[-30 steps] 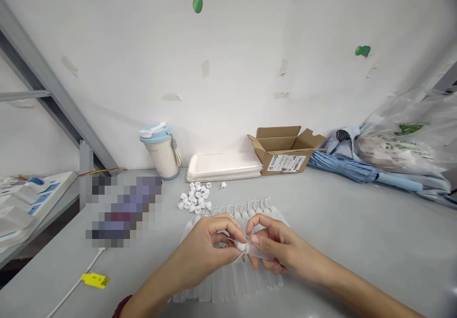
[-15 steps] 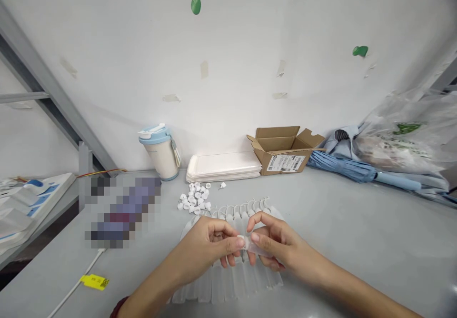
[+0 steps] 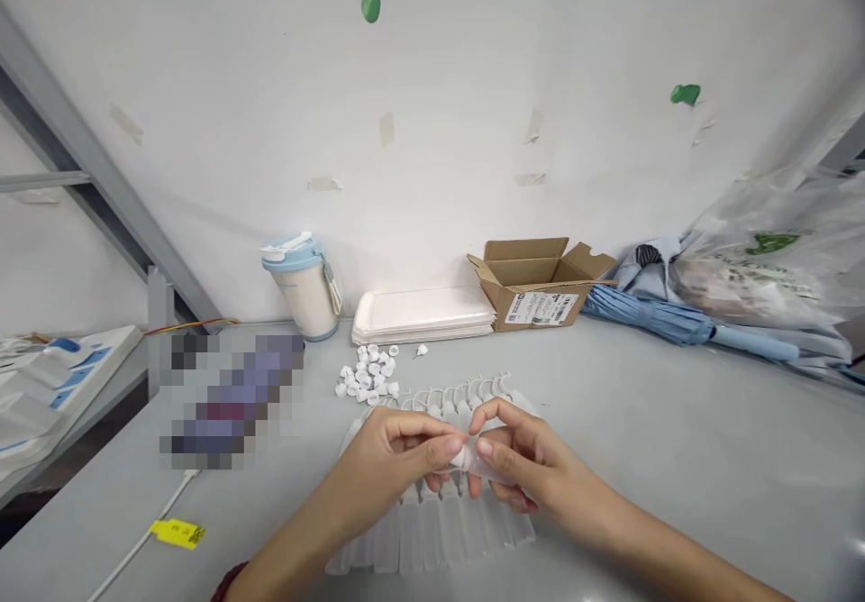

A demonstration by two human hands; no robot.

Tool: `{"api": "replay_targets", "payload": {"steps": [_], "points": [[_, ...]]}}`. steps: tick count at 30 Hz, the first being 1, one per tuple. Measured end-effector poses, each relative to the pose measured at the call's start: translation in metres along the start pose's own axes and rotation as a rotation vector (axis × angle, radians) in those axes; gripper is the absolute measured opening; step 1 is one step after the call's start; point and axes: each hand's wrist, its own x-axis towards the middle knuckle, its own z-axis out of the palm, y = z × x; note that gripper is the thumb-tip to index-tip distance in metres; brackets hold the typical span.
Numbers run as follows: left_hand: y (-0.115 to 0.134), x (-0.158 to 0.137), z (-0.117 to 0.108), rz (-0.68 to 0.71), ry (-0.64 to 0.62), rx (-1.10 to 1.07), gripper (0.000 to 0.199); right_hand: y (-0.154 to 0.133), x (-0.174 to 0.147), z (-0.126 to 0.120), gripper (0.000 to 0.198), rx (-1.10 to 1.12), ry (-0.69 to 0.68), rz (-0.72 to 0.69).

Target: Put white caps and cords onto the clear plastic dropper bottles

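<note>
My right hand is closed round a small translucent squeeze bottle, held tilted with its neck toward the left. At that neck sits a white cap, pinched between the thumb and fingers of my left hand. Below both hands lie several translucent bottles side by side, with thin looped straps at their far ends. My hands hide part of this row. Beyond them is a loose pile of small white caps, and one cap rests apart from it.
Along the wall stand a blue-lidded cup, a stack of white envelopes and an open cardboard box. A folded blue umbrella and a plastic bag lie right. A white cable crosses the left side.
The left fingers have shifted their grip on the cap, and more of its white side shows. My right hand and the bottle stay almost in place.
</note>
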Motion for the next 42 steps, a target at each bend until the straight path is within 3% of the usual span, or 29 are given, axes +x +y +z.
{"api": "replay_targets", "payload": {"steps": [6, 11, 19, 30, 34, 38, 42], "points": [[0.0033, -0.0015, 0.0029, -0.042, 0.034, 0.110, 0.037, -0.0029, -0.0015, 0.0016, 0.035, 0.000, 0.015, -0.001], [0.0078, -0.0035, 0.0041, -0.019, 0.011, 0.115, 0.022, -0.0018, -0.0013, 0.0008, 0.034, 0.000, 0.018, 0.013], [0.0053, -0.0049, 0.0034, 0.089, 0.005, 0.127, 0.017, 0.0005, -0.0005, -0.0016, 0.030, 0.007, 0.007, -0.004], [0.0087, -0.0064, 0.0089, -0.026, 0.025, 0.140, 0.033, -0.0012, -0.0017, -0.0008, 0.036, -0.022, 0.023, -0.013], [0.0072, -0.0037, 0.0080, -0.054, 0.100, 0.149, 0.033, -0.0055, -0.0032, 0.0031, 0.038, -0.147, 0.099, -0.030], [0.0079, -0.0020, 0.0069, -0.061, 0.141, 0.147, 0.037, -0.0057, -0.0054, 0.0027, 0.033, -0.433, 0.237, -0.110], [0.0096, -0.0029, 0.0063, -0.056, 0.131, 0.129, 0.037, -0.0013, -0.0063, -0.0021, 0.033, -0.668, 0.250, -0.225]]}}
